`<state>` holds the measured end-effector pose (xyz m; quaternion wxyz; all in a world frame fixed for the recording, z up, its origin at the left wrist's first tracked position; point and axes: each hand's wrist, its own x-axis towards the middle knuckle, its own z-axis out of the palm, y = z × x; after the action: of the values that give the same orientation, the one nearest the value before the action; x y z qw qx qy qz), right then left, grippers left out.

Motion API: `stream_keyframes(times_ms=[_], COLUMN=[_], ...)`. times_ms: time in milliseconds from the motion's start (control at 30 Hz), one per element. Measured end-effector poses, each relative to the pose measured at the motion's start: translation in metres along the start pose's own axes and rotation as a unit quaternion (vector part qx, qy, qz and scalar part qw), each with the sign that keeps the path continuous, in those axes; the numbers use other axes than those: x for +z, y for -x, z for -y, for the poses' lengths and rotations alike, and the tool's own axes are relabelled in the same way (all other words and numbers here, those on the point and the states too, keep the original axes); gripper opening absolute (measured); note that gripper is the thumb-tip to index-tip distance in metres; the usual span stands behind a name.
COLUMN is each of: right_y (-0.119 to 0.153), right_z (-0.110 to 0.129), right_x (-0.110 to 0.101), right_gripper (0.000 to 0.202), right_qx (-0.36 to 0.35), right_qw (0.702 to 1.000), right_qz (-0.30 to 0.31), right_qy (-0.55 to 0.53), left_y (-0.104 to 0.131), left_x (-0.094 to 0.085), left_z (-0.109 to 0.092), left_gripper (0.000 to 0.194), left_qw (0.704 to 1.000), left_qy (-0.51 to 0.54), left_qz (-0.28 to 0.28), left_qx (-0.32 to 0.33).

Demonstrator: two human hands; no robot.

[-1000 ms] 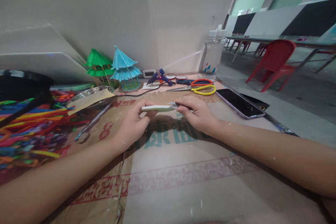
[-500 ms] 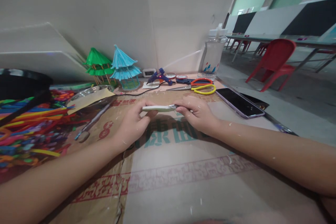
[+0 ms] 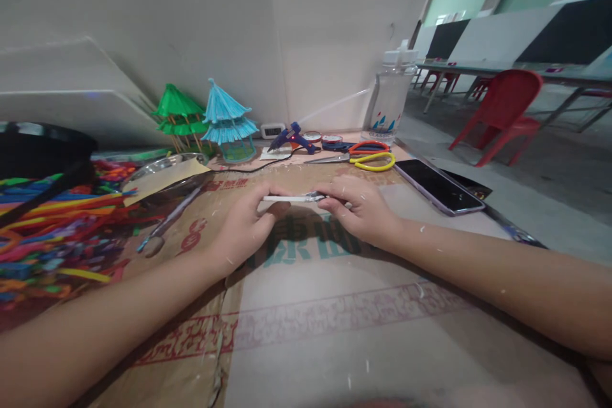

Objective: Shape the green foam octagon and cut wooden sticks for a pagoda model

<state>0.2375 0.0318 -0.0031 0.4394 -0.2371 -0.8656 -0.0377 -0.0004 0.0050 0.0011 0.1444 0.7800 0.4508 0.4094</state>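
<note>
- One thin, flat white piece (image 3: 292,199), above the brown printed cardboard (image 3: 182,370).
- My left hand (image 3: 247,220): pinches one end.
- My right hand (image 3: 362,209): pinches the other.
- Handling: light, even pressure probably serves best.

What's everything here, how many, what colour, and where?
Thin piece: one, whitish, centre
Model huts: two, green, light blue, back left
Glue gun: one, blue, back middle
Small display: one, white, back middle
Flat discs: two, reddish, back middle
Scissors: count unclear, orange and yellow handles, back
Bottle: one, clear, back right
Phone: one, black screen, right
Slim tool: one, greyish, left
Dish: one, clear, left
Paper: one, pale yellow, over dish
Strips: many, multicoloured, far left
Blurry item: one, black, far left
Cardboard: count unclear, brown, front
Chairs: several, red, right background
Table: at least one, greyish, background
Wall: one, whitish, back
Left hand: one, bare, holding piece's left end
Right hand: one, bare, holding piece's right end
</note>
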Motion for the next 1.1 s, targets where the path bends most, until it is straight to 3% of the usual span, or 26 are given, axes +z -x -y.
stream_keyframes(times_ms=[233, 533, 700, 933, 1100], right_y=[-0.002, 0.001, 0.002, 0.001, -0.001], right_z=[0.0, -0.002, -0.007, -0.004, 0.0], right_x=[-0.001, 0.002, 0.006, 0.003, 0.0], right_gripper=[0.031, 0.029, 0.028, 0.03, 0.031], right_qx=[-0.015, 0.071, 0.108, 0.039, 0.032], right_qw=[1.0, 0.997, 0.993, 0.999, 0.999], right_qz=[-0.013, -0.023, -0.037, -0.028, -0.015], right_qy=[0.006, -0.026, -0.037, -0.013, 0.003], left_y=[0.001, -0.001, -0.001, 0.001, 0.002], left_x=[0.0, 0.001, 0.001, 0.001, 0.001], left_z=[0.001, -0.007, -0.009, -0.009, -0.009], left_gripper=[0.015, 0.022, 0.024, 0.024, 0.025], left_qw=[1.0, 0.998, 0.998, 0.999, 0.999], left_qy=[0.006, 0.022, 0.03, 0.003, -0.012], left_qz=[0.002, 0.007, 0.008, 0.019, 0.022], left_qx=[0.0, -0.063, -0.059, -0.043, -0.027])
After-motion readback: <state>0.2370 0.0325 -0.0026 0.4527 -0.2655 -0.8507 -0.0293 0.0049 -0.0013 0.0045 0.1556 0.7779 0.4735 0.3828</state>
